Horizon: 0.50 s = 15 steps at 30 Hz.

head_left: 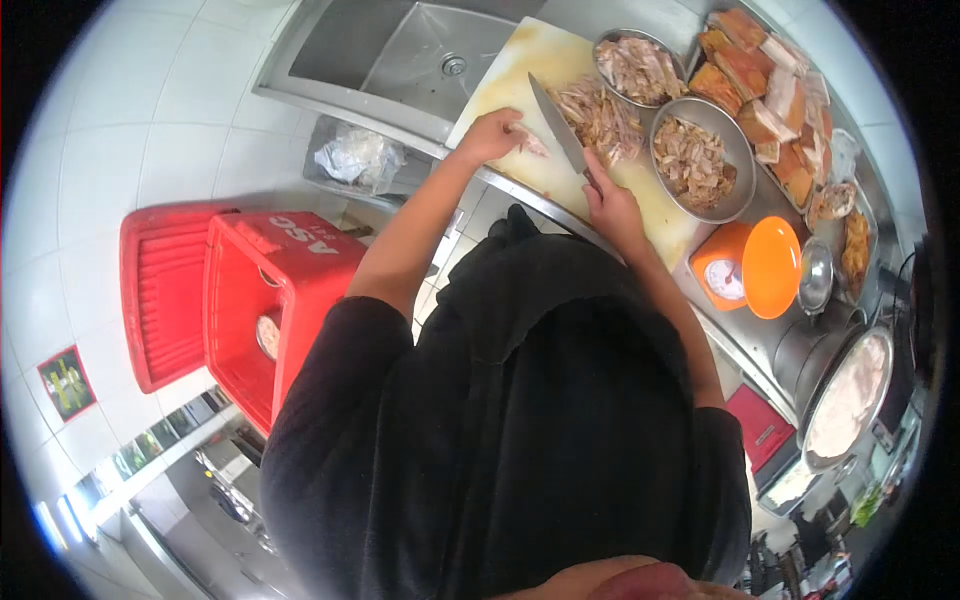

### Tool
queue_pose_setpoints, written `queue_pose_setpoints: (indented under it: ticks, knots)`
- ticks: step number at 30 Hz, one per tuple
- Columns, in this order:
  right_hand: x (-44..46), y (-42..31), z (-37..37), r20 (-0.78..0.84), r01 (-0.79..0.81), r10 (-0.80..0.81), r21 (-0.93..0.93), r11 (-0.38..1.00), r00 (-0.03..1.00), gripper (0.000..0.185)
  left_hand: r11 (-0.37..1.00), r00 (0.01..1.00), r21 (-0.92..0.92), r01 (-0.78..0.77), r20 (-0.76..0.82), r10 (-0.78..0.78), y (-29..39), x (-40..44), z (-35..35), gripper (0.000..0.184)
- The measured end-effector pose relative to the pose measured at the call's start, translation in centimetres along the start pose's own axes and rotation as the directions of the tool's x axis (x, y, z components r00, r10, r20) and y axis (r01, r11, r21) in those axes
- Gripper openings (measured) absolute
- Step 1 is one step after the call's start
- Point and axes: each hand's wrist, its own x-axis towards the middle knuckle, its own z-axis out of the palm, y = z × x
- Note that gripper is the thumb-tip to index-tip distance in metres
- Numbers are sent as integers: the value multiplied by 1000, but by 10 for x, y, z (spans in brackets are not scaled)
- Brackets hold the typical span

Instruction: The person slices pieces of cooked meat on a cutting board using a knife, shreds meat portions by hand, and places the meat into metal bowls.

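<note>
On the white cutting board (497, 88), my left hand (490, 136) has its fingers bent together at the edge of a small pale piece of meat (532, 142). My right hand (612, 200) is wrapped round the handle of a large knife (560, 122), its blade pointing up and left across the board. The blade lies between the small piece and a pile of sliced meat (603, 120). Two metal bowls of cut meat, one at the top (638, 68) and one lower right (702, 160), stand beside the pile.
A metal sink (425, 50) adjoins the board's left side. Right of the board are a tray of meat slabs (770, 95), an orange scale (724, 275) with an orange dish (771, 267), and a large pot (850, 400). An open red cooler (300, 255) stands at left.
</note>
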Motion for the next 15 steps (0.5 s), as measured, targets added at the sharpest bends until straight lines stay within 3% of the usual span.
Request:
queue_pose_setpoints:
  ticks: [3,6,9,12,15]
  knots:
    - [6,-23,-1,-114,170,-166,23,985,980,65,975,990,185,121,-88,-106,37,-15,-19,38]
    - [16,-52,-8,-96,161,-161,-10,987,982,64,986,987,136,101,-139,-82,18,-20,-12,36]
    - [24,-73,-7,-194,301,-300,-24,953,934,62,989,989,146,-26,-140,47,22,-27,-7,27]
    - [26,-70,3,76,2,13,-184,983,997,63,979,963,152,-134,-212,164,23,-29,2,13]
    - [36,-38,23,5,95,-96,-153,984,995,66,955,945,229,-188,-221,240,21,-28,5,9]
